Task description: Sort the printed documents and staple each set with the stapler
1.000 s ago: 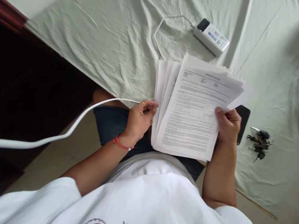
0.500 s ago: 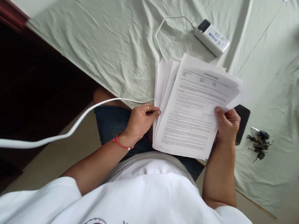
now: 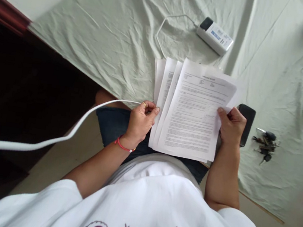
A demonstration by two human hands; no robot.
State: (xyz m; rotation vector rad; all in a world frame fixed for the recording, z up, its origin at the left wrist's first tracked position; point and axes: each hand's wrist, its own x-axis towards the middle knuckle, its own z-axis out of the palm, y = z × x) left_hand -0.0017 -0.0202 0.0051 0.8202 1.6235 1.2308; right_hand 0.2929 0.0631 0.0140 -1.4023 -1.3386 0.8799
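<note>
I hold a fanned stack of printed paper sheets [image 3: 193,112] over my lap, above the edge of a bed covered with a pale green sheet [image 3: 118,30]. My left hand [image 3: 140,121], with a ring and a red wrist cord, pinches the left edges of the lower sheets. On the right side my right hand [image 3: 231,126] grips the top sheet, thumb pressed on the printed text. The sheets hide part of the bed and my knees.
A white power bank [image 3: 215,36] with a white cable lies beyond the papers. A black phone [image 3: 247,117] and a bunch of keys [image 3: 265,144] lie to the right. A thick white cable [image 3: 52,139] crosses from the left. Dark wooden furniture [image 3: 17,83] stands left.
The sheets have been squared up somewhat: the top page sits lower and straighter, and the lower pages fan out more to the left. Both hands stay on the stack.
</note>
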